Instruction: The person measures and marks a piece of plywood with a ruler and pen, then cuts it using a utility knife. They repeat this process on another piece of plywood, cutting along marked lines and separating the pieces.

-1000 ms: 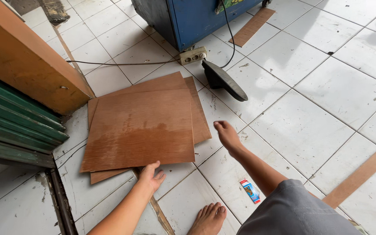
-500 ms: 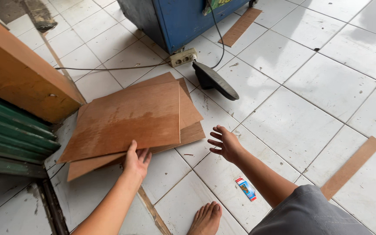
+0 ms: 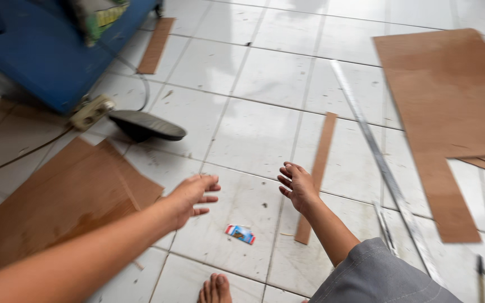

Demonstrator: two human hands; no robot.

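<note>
Both my hands hover empty over the white tiled floor (image 3: 265,78). My left hand (image 3: 193,193) is open, fingers spread, just right of a stack of brown plywood sheets (image 3: 51,202) lying at the lower left. My right hand (image 3: 296,184) is open too, palm turned inward, beside a narrow brown wood strip (image 3: 316,168). A small red, white and blue packet (image 3: 240,233) lies on the tile between and below the hands. My bare toes (image 3: 215,289) show at the bottom edge.
A blue machine (image 3: 46,50) stands at the upper left with a white power strip (image 3: 91,112) and a black oval pad (image 3: 147,125) beside it. A long metal ruler (image 3: 385,174) runs diagonally at right. More plywood sheets (image 3: 450,95) lie at the upper right.
Both hands have let go of the plywood stack and swung rightward. The view has turned right, bringing the ruler and the right-hand plywood into sight.
</note>
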